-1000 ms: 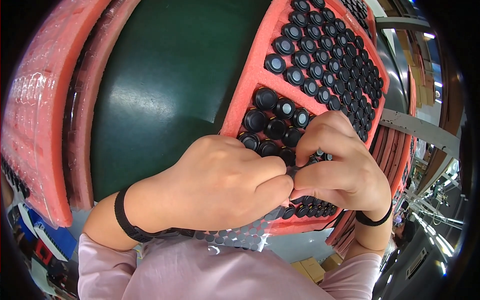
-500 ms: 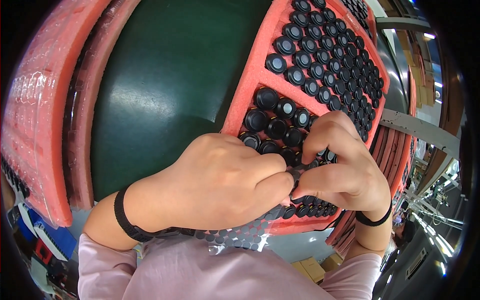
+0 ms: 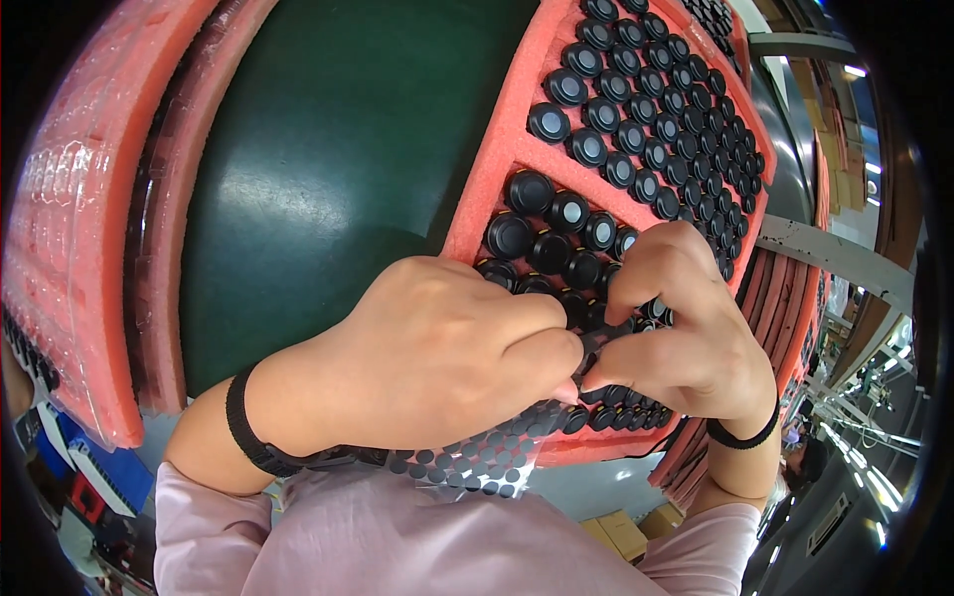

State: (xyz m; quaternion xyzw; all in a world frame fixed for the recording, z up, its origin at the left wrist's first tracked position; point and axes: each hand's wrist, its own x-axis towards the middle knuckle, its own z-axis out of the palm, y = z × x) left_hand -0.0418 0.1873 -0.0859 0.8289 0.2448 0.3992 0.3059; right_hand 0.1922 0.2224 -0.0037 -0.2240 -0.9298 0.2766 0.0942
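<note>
My left hand [image 3: 447, 348] is closed, thumb against the curled fingers. It grips a clear sheet of round grey stickers [image 3: 477, 462], whose lower part hangs below the hand in front of my shirt. Close to its fingertips is my right hand [image 3: 681, 323], fingers curled, with thumb and forefinger bent toward the sheet's upper end. Whatever lies at those right fingertips is too small to make out. Under both hands is a pink foam tray [image 3: 576, 177] holding rows of round black parts [image 3: 530, 192]. Some carry a light grey disc on top; others nearby show plain black tops.
A dark green work surface [image 3: 328, 169] spreads left of the tray. Plastic-wrapped pink foam trays [image 3: 89, 199] stand at the far left. Stacked foam sheets [image 3: 765, 318] and a grey metal frame [image 3: 835, 253] lie to the right. Cardboard boxes [image 3: 621, 534] sit below.
The right forefinger has shifted slightly up and right, away from the thumb. The left hand and sticker sheet have barely moved.
</note>
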